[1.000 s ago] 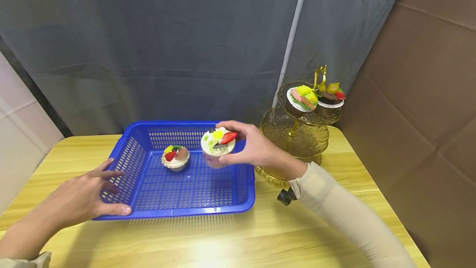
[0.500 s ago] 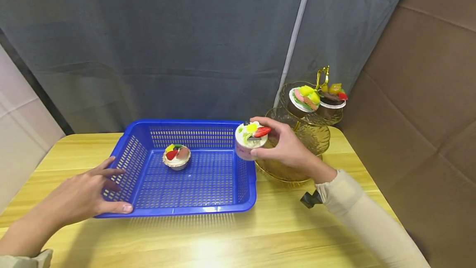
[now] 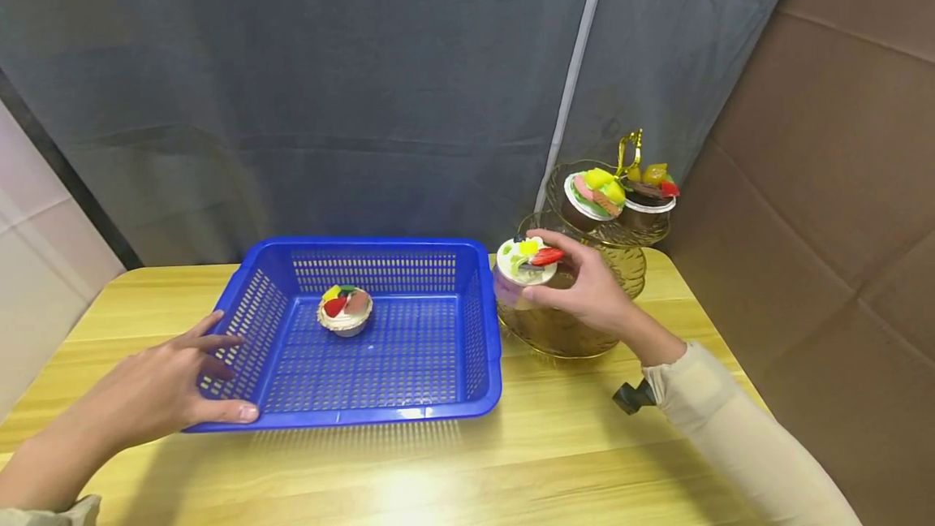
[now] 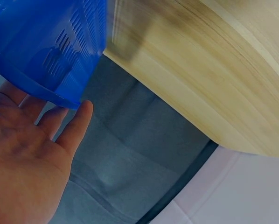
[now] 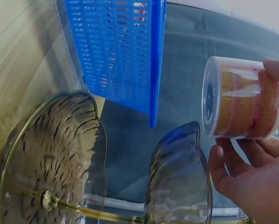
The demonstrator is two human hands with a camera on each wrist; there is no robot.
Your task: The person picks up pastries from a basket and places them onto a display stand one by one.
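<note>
My right hand (image 3: 588, 295) grips a clear dessert cup (image 5: 247, 100) between thumb and fingers, just right of the blue basket (image 3: 409, 412). White cream, a strawberry slice and yellow and green pieces top the cup; pink and tan layers show through its side. In the head view it overlaps the lower part of a gold three-tier stand (image 3: 558, 339). My left hand (image 3: 157, 384) rests over the basket's left rim, fingers spread and thumb at the front corner. A fruit-topped cream tart (image 3: 346, 316) sits inside the basket, left of its middle.
Two brown cups, one with yellow, pink and green toppings (image 3: 593, 197) and a chocolate-topped one (image 3: 648, 200), sit on the stand's top tier. A grey curtain (image 3: 351, 104) hangs behind the wooden table (image 3: 292, 477); a brown panel (image 3: 825, 226) stands at right.
My right hand has carried the dessert cup rightward, from above the basket, past its right rim, to the stand. The left hand, basket and tart stay in place.
</note>
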